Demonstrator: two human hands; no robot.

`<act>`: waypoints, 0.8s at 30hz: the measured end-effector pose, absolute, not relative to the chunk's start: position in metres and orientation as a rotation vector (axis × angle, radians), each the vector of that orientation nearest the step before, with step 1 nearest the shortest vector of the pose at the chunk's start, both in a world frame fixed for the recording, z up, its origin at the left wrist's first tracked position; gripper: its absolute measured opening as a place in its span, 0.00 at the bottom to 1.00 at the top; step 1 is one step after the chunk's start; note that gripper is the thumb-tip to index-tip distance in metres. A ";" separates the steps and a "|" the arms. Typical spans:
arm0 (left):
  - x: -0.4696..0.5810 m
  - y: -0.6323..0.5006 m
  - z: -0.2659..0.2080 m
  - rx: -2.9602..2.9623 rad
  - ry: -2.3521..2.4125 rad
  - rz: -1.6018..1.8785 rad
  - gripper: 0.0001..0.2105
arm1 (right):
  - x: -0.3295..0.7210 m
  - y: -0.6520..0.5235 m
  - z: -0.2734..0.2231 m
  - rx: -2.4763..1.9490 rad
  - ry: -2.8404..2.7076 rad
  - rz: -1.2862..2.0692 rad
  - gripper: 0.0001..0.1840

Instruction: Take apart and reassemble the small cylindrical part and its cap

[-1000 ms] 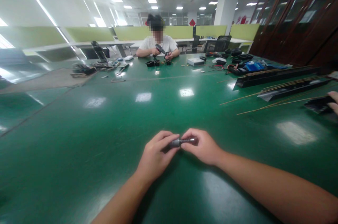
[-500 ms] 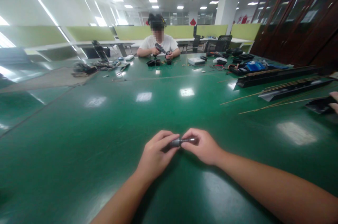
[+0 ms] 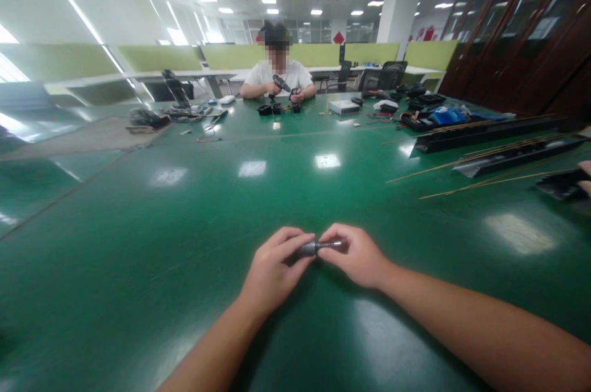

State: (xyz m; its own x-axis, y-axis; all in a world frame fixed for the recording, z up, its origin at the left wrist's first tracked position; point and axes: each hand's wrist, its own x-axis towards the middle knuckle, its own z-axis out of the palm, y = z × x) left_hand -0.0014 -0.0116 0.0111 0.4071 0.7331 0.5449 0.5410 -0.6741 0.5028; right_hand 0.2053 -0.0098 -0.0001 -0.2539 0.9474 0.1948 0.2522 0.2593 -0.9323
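My left hand (image 3: 278,266) is closed around the thick dark grey body of a small cylindrical metal piece (image 3: 308,249). From its right end runs a narrower, shiny metal shaft (image 3: 333,244), pinched between the thumb and fingers of my right hand (image 3: 357,255). Both hands are close together just above the green table (image 3: 184,293), and the piece lies roughly level between them. My fingers cover much of the piece, so its exact kind is not clear.
Across the table a person (image 3: 277,78) holds a power drill (image 3: 281,82), with small black parts in front. Black metal channels (image 3: 484,133) and thin brown rods (image 3: 420,172) lie at the right, beside another person's hand (image 3: 585,176). Tools and cables (image 3: 194,112) sit far left.
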 end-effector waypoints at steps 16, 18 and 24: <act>-0.002 -0.011 0.013 2.417 1.146 1.134 0.11 | 0.206 -0.008 -0.005 -1.100 -1.611 1.164 0.05; -0.002 -0.011 0.014 2.412 1.157 1.121 0.11 | 0.206 -0.008 -0.005 -1.101 -1.608 1.162 0.05; -0.004 -0.010 0.013 2.396 1.158 1.115 0.11 | 0.207 -0.007 -0.006 -1.117 -1.606 1.162 0.05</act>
